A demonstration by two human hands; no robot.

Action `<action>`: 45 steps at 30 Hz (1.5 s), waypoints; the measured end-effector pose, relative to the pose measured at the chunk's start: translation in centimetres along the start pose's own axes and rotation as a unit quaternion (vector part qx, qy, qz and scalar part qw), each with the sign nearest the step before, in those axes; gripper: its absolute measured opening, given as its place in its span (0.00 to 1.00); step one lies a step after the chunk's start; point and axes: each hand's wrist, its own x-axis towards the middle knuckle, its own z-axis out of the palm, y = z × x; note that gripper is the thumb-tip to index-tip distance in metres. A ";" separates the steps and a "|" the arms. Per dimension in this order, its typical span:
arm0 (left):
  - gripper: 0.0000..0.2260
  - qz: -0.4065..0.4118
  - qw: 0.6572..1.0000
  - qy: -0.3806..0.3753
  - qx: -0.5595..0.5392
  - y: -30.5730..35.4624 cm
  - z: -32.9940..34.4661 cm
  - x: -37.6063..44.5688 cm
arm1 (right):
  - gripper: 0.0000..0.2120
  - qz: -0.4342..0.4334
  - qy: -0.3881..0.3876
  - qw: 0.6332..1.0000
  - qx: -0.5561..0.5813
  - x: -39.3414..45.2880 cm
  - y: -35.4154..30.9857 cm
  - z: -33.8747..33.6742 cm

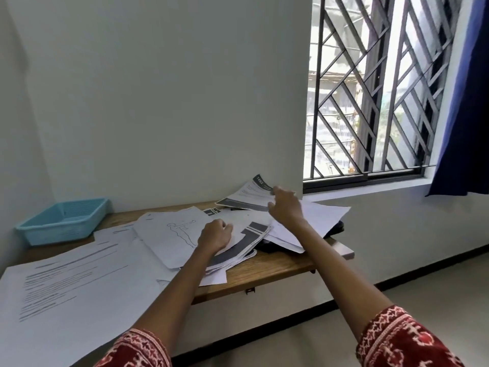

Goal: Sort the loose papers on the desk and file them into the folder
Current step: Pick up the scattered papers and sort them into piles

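Mostly loose papers (169,234) on desk (264,268), left hand (215,234) fingers curled pressing pile, right hand (285,205) fingers pinching sheet (251,197), blue tray (63,221) aside

Loose white papers (169,234) strewn across the wooden bench (267,268), overlapping, some with dark bands; one green-headed sheet (251,193) tilted up at 1 o'clock.

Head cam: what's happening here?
A person is going through loose papers strewn over a wooden desk. The left hand rests curled on the middle pile; the right hand reaches to a dark-banded sheet propped against the wall. A blue tray sits at the far left.
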 end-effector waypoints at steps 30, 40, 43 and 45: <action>0.21 -0.034 0.957 0.265 -0.115 -1.4 -9.0 0.6 | 0.16 0.074 -0.197 0.860 0.464 1.4 -3.8 1.4; 0.35 0.029 0.975 -0.157 -0.155 2.1 -0.9 0.5 | 0.28 0.164 0.034 0.940 0.295 2.3 6.0 -4.7; 0.43 0.056 0.972 -0.224 0.045 1.6 2.0 0.3 | 0.31 0.209 0.032 0.965 0.158 2.2 9.2 -5.8; 0.39 0.059 0.976 -0.168 0.129 1.6 3.1 0.4 | 0.29 0.234 0.017 0.966 0.105 2.2 10.6 -6.3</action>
